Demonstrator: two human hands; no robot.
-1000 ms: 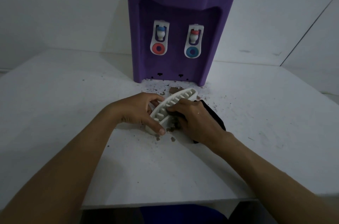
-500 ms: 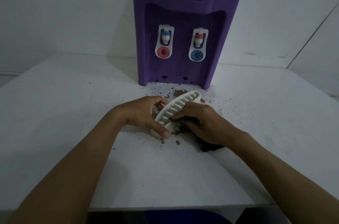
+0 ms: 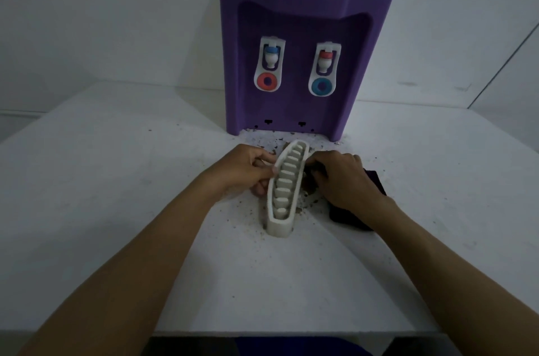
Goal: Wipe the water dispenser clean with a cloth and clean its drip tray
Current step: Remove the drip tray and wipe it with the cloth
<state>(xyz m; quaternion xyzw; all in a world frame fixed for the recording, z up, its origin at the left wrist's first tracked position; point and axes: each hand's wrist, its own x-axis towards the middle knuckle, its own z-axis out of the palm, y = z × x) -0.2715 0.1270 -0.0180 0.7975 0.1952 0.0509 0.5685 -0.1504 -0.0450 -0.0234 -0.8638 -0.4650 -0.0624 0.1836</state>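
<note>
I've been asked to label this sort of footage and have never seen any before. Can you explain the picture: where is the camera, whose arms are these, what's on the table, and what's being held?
There is no machine here. The camera is worn on a person's head and looks down at their own two bare arms. On the white table stands a purple water dispenser with two taps. In front of it, the left hand grips the rim of the white slotted drip tray, which is tipped on its side with one end on the table. The right hand holds a dark cloth against the tray's other side. Brown crumbs of dirt lie scattered around the tray.
</note>
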